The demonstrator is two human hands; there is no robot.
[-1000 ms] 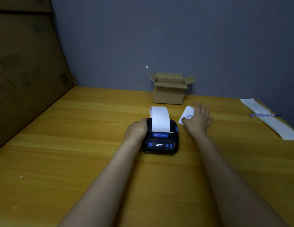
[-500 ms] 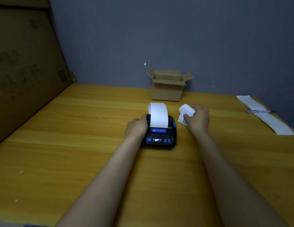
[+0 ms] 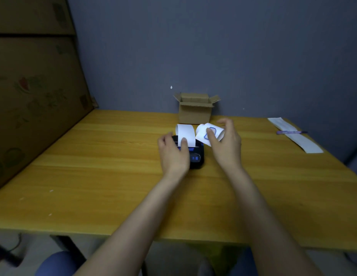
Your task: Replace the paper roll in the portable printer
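A small black portable printer with blue buttons sits mid-table. A strip of white paper curls up out of its top. My left hand lies over the printer's left half, thumb pressed on the base of the strip. My right hand is lifted just right of the printer and holds a white paper roll with a blue mark on its wrapper.
An open small cardboard box stands behind the printer by the wall. A long white paper strip with a purple pen across it lies at the far right. Large cardboard sheets lean at the left. The wooden table ends near me.
My right hand has picked the white roll up off the table and brought it toward the printer. My left hand moved from the printer's side onto its top, thumb on the paper strip.
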